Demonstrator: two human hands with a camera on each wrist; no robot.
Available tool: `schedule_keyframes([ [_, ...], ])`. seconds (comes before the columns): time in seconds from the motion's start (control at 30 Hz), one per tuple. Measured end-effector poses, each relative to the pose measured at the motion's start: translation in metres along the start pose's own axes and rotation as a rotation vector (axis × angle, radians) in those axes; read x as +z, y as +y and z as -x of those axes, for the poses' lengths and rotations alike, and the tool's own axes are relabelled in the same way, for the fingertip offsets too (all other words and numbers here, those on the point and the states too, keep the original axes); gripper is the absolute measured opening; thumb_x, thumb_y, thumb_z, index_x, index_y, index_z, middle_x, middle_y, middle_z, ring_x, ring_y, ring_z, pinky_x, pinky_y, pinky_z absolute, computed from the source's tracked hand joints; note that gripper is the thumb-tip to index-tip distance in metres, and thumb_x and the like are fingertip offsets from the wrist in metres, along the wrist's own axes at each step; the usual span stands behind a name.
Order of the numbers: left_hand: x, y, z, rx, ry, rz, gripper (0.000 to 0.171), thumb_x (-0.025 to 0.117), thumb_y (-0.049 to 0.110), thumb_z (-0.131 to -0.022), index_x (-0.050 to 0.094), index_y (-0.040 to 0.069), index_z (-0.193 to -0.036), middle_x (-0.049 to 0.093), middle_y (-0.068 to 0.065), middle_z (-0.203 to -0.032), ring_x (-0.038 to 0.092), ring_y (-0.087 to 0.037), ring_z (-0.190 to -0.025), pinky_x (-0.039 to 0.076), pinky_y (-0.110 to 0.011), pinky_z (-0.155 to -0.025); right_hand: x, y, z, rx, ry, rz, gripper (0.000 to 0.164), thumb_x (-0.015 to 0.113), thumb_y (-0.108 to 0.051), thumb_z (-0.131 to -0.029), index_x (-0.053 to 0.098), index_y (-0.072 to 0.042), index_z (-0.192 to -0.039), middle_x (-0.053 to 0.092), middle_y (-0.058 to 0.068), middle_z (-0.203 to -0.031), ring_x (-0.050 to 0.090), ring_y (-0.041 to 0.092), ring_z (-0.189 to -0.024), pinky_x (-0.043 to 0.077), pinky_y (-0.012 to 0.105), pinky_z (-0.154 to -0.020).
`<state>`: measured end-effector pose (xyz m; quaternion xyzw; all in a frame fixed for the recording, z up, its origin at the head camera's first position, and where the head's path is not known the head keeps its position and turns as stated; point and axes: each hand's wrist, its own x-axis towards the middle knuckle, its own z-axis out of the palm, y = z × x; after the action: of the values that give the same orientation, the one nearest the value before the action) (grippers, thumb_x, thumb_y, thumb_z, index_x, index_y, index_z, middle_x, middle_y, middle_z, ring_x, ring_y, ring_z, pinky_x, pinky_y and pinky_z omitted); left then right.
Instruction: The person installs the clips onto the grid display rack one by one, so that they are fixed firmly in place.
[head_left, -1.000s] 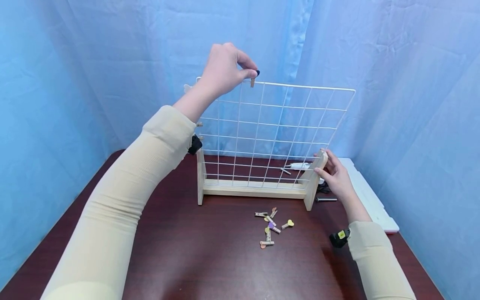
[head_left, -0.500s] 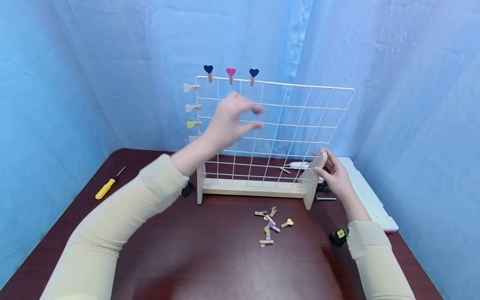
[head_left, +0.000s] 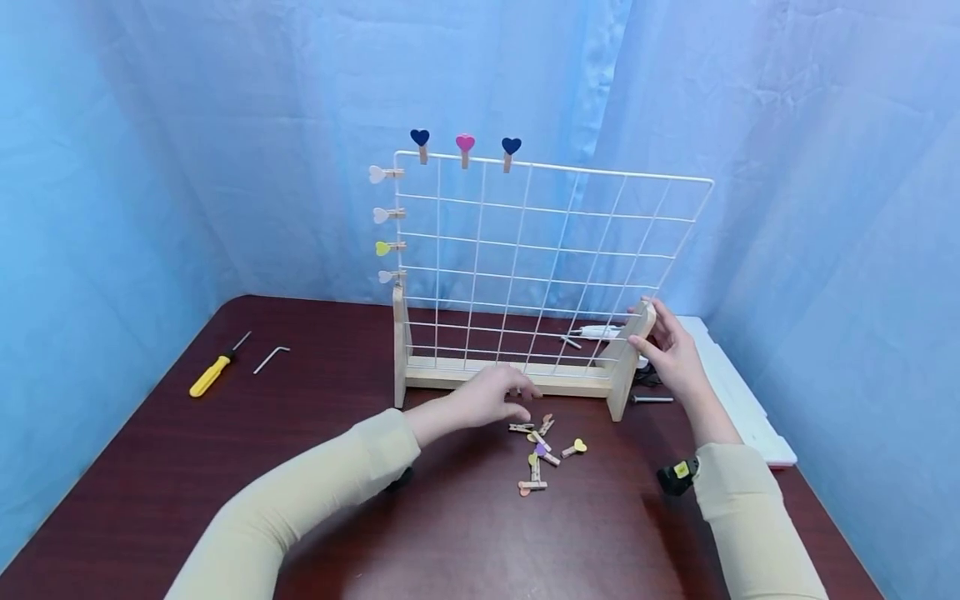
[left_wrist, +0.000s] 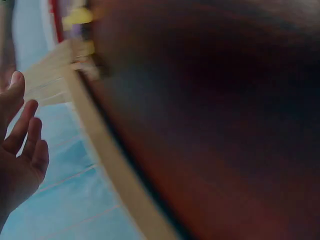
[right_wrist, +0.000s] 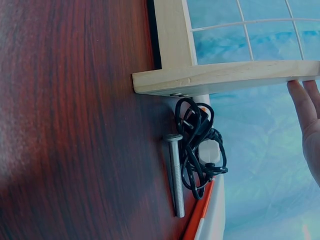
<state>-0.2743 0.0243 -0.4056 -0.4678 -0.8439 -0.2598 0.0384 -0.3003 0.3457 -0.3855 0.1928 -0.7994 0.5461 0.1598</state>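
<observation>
A white wire grid point(head_left: 555, 225) stands in a wooden base point(head_left: 525, 382) with two side posts. Heart-topped clothespins are clipped to it: two navy and one pink point(head_left: 465, 146) along the top, several white and yellow point(head_left: 384, 248) down the left edge. Loose mini clothespins point(head_left: 540, 450) lie in a small pile before the base. My left hand point(head_left: 491, 400) hovers just left of that pile, fingers loosely bent and holding nothing; its wrist view is blurred. My right hand point(head_left: 673, 358) grips the top of the right wooden post point(head_left: 633, 350), thumb in front, fingers partly hidden behind.
A yellow screwdriver point(head_left: 212, 375) and a hex key point(head_left: 270, 358) lie at the table's left. Right of the stand are a bolt point(right_wrist: 175, 175), a coiled black cable point(right_wrist: 192, 145) and a white foam-like board point(head_left: 731, 392). Blue curtains surround the table.
My left hand has let go of the navy clothespin on the top wire and come down to the loose pile. The right hand has stayed on the post.
</observation>
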Motion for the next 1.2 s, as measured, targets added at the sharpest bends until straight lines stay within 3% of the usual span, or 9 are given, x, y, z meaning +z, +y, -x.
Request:
schedule_keyframes([
  [0.1, 0.018, -0.009, -0.001, 0.024, -0.080, 0.003, 0.028, 0.070, 0.021, -0.077, 0.066, 0.014, -0.104, 0.065, 0.003, -0.092, 0.057, -0.006, -0.081, 0.043, -0.014, -0.072, 0.000, 0.001, 0.000, -0.005, -0.002, 0.003, 0.063, 0.059, -0.005, -0.084, 0.032, -0.022, -0.138, 0.041, 0.025, -0.131, 0.042, 0.007, -0.120, 0.038, 0.010, -0.088],
  [0.23, 0.031, -0.018, -0.005, 0.044, -0.137, 0.008, 0.023, 0.068, 0.017, -0.078, 0.068, 0.014, -0.101, 0.065, 0.004, -0.092, 0.056, -0.004, -0.081, 0.042, -0.012, -0.071, 0.000, 0.001, 0.000, -0.005, 0.002, 0.014, 0.063, 0.059, -0.007, -0.084, 0.032, -0.022, -0.138, 0.041, 0.024, -0.131, 0.043, 0.007, -0.120, 0.038, 0.010, -0.089],
  [0.47, 0.040, -0.025, -0.011, 0.076, -0.191, 0.020, 0.016, 0.066, 0.018, -0.080, 0.071, 0.015, -0.095, 0.064, 0.002, -0.089, 0.058, -0.009, -0.079, 0.040, -0.009, -0.065, 0.000, -0.002, 0.000, -0.006, 0.002, 0.007, 0.063, 0.059, -0.003, -0.083, 0.033, -0.020, -0.138, 0.043, 0.023, -0.131, 0.044, 0.006, -0.118, 0.038, 0.011, -0.089],
  [0.67, 0.040, -0.026, -0.009, 0.083, -0.189, -0.009, 0.008, 0.067, 0.019, -0.079, 0.071, 0.016, -0.085, 0.063, 0.005, -0.084, 0.055, -0.002, -0.072, 0.039, -0.008, -0.064, 0.004, -0.019, 0.003, 0.001, 0.000, 0.001, 0.062, 0.057, 0.000, -0.084, 0.032, -0.016, -0.138, 0.042, 0.025, -0.130, 0.044, 0.004, -0.117, 0.037, 0.011, -0.090],
  [0.97, 0.017, -0.021, -0.006, -0.013, -0.078, 0.072, 0.007, 0.071, 0.020, -0.076, 0.070, 0.013, -0.080, 0.063, 0.012, -0.070, 0.055, 0.004, -0.064, 0.044, -0.012, -0.065, 0.003, -0.017, 0.003, -0.001, 0.002, -0.003, 0.062, 0.058, 0.000, -0.083, 0.033, -0.016, -0.138, 0.043, 0.025, -0.130, 0.044, 0.008, -0.118, 0.037, 0.011, -0.090],
  [1.2, -0.019, -0.009, -0.005, 0.019, -0.007, 0.219, 0.011, 0.071, 0.021, -0.074, 0.064, 0.014, -0.070, 0.065, 0.007, -0.061, 0.062, -0.003, -0.058, 0.046, -0.013, -0.060, 0.000, -0.001, 0.000, -0.018, -0.002, 0.012, 0.063, 0.059, -0.003, -0.083, 0.033, -0.020, -0.138, 0.046, 0.016, -0.131, 0.045, 0.007, -0.118, 0.038, 0.012, -0.090],
])
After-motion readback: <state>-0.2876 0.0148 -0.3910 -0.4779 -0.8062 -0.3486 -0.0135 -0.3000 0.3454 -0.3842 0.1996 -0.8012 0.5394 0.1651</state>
